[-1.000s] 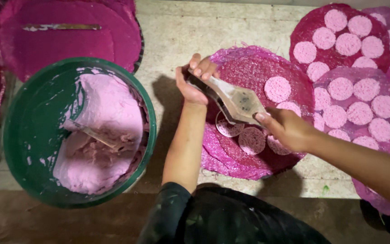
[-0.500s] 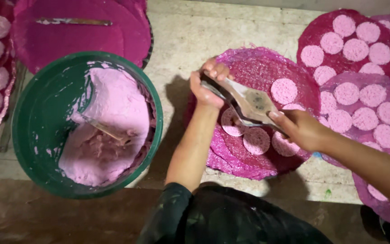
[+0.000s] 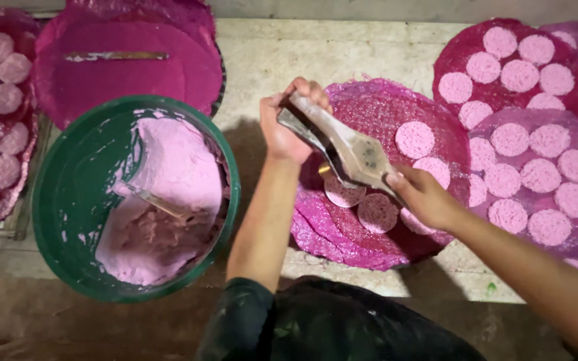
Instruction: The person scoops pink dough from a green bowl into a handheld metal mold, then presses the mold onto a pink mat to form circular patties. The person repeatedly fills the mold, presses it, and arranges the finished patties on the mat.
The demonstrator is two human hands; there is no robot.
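Hands: left hand (image 3: 287, 127) and right hand (image 3: 421, 194) each clamped on metal press tool (image 3: 349, 148) above magenta mat (image 3: 376, 220); green bucket (image 3: 68, 200) well left.

a pale stone slab (image 3: 269, 57) carries a green tub (image 3: 55, 200) left and magenta mats (image 3: 382, 107) right.

At frame left, a dark green bucket (image 3: 61, 200) held pale pink paste (image 3: 175, 174). The round mats (image 3: 382, 107) at centre and right were magenta with a fine woven texture, dotted with light pink discs (image 3: 415, 139). The worktop (image 3: 262, 53) was mottled beige.
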